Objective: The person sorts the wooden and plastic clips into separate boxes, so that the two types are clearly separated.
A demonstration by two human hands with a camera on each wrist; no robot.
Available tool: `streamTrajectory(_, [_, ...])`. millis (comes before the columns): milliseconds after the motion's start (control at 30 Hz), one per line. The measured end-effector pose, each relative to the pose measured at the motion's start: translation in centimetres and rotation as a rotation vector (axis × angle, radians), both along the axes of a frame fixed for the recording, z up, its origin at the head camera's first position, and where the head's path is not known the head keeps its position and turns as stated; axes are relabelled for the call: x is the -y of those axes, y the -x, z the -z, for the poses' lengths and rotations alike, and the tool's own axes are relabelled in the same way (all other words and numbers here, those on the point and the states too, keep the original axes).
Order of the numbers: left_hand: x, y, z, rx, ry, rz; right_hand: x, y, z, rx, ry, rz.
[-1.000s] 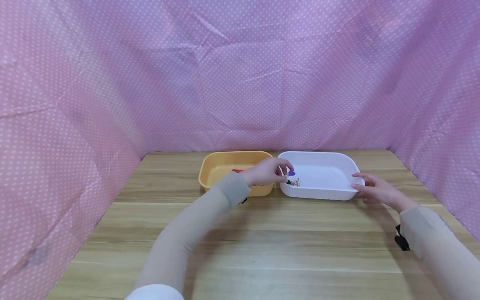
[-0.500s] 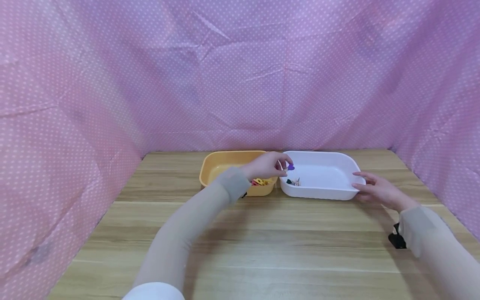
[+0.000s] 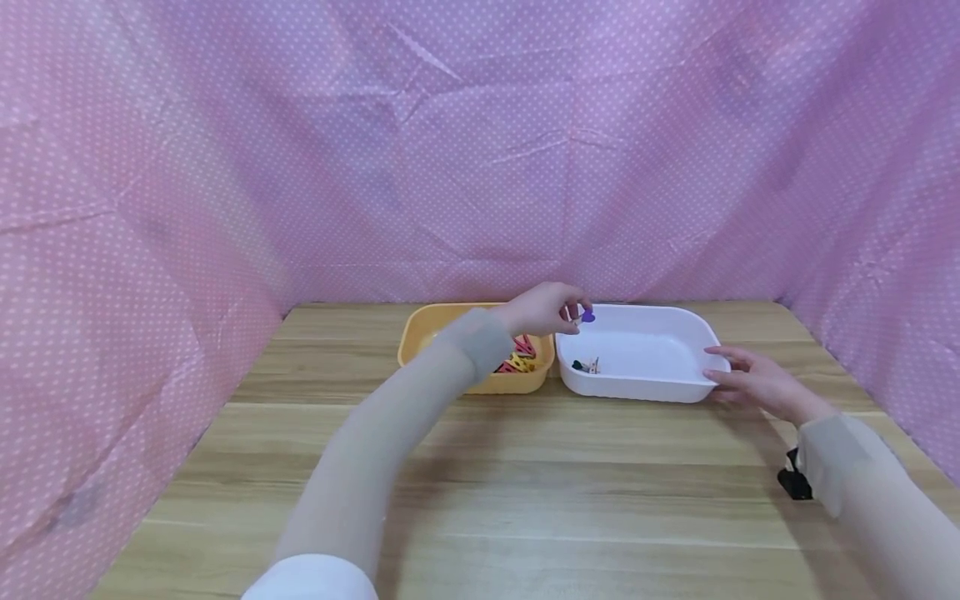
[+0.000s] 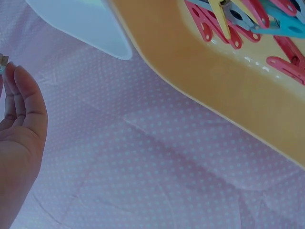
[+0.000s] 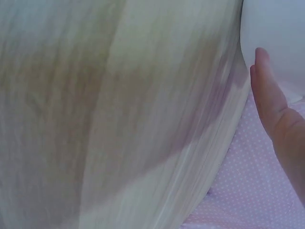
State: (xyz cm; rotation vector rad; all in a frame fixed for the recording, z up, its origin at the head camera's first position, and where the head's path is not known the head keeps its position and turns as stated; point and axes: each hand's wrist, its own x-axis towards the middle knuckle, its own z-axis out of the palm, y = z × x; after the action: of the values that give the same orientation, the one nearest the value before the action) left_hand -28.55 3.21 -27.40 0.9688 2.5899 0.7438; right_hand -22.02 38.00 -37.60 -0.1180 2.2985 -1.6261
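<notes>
My left hand point(image 3: 546, 308) pinches a small wooden clothespin with a purple heart point(image 3: 588, 316) on it, over the far left corner of a white plastic tub point(image 3: 640, 388). In the left wrist view only a bit of the clothespin point(image 4: 3, 62) shows at the fingertips. On the tub's floor, near its left front corner, lie small wooden clothespins point(image 3: 592, 366), one with a dark green heart. My right hand point(image 3: 761, 382) rests on the tub's right end, its fingers fairly straight at the rim; the right wrist view shows them along the white wall.
A yellow tub point(image 3: 510, 383) stands just left of the white one, partly behind my left arm. Larger plastic clothespins point(image 4: 233, 24) in red, yellow, blue and grey lie in it. Both tubs are on a wooden table point(image 3: 525, 500), with pink dotted cloth point(image 3: 480, 167) hanging around it.
My left hand has risen and moved away toward the far rim, carrying the purple-heart clothespin. More of the clothespins in the yellow tub now show. My right hand has hardly moved.
</notes>
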Motion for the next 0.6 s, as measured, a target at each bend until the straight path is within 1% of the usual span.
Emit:
streamTrajectory(167, [-0.5, 0.8, 0.3, 0.025, 0.013, -0.021, 0.0, 0.1, 0.2, -0.032, -0.059, 0.001])
streamTrajectory(267, [-0.8, 1.3, 0.9, 0.027, 0.012, -0.035, 0.0, 0.1, 0.2, -0.027, -0.06, 0.004])
streamTrajectory(333, [-1.1, 1.6, 1.4, 0.022, 0.016, -0.039, 0.0, 0.2, 0.2, -0.022, -0.071, 0.005])
streamTrajectory(500, [-1.9, 1.7, 2.8, 0.046, 0.031, -0.035, -0.1, 0.2, 0.1, -0.017, -0.122, 0.0])
streamTrajectory(600, [-2.3, 1.5, 3.4, 0.046, 0.062, -0.017, -0.2, 0.3, 0.1, -0.019, -0.149, -0.01])
